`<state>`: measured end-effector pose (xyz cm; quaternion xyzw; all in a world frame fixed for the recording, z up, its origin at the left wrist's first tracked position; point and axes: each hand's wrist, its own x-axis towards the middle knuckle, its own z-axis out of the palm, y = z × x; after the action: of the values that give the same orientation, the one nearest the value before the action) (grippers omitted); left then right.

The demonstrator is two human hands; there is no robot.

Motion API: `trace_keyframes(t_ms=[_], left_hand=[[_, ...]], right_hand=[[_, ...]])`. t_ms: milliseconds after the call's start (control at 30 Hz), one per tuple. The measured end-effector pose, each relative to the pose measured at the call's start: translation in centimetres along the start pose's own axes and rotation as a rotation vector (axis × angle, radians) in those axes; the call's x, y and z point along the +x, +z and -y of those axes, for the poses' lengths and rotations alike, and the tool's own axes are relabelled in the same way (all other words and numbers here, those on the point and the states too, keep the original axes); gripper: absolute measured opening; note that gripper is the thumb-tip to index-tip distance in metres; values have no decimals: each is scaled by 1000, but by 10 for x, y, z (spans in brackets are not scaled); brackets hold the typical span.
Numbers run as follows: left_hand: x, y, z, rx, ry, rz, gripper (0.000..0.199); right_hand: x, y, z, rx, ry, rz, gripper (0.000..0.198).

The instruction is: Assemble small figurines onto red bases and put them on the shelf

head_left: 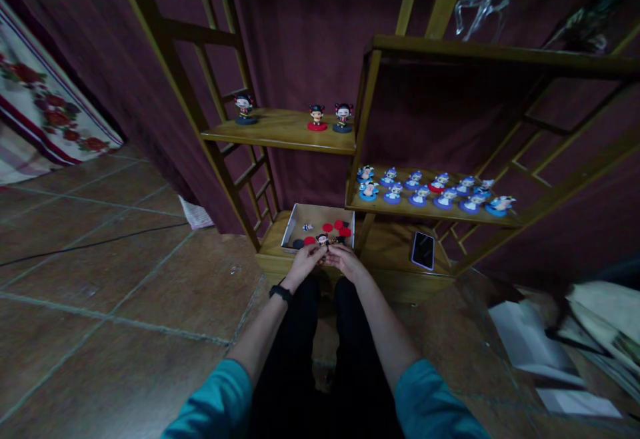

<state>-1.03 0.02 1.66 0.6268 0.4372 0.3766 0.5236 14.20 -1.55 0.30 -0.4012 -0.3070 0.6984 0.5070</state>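
Red discs lie in the box. Left hand and right hand, curled nearly closed, apparently pinch a black-haired figurine.

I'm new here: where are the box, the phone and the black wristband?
Box point(316, 213): head view, on the inside of its back wall.
Phone point(423, 251): head view, on the middle of its dark screen.
Wristband point(282, 293): head view, on its top, at the left wrist.
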Motion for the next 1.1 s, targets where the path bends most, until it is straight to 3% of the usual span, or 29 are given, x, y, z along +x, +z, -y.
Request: trace_keyframes(t_ms=[400,767,1100], left_hand=[[0,-1,2,40,5,-11,37],[0,4,3,-11,26,-126,41],[4,5,11,-40,107,-82,44]], right_hand=[[0,0,-2,-5,-3,-9,26],[1,-1,-4,-1,-59,2,37],[1,0,-4,-5,-90,11,41]])
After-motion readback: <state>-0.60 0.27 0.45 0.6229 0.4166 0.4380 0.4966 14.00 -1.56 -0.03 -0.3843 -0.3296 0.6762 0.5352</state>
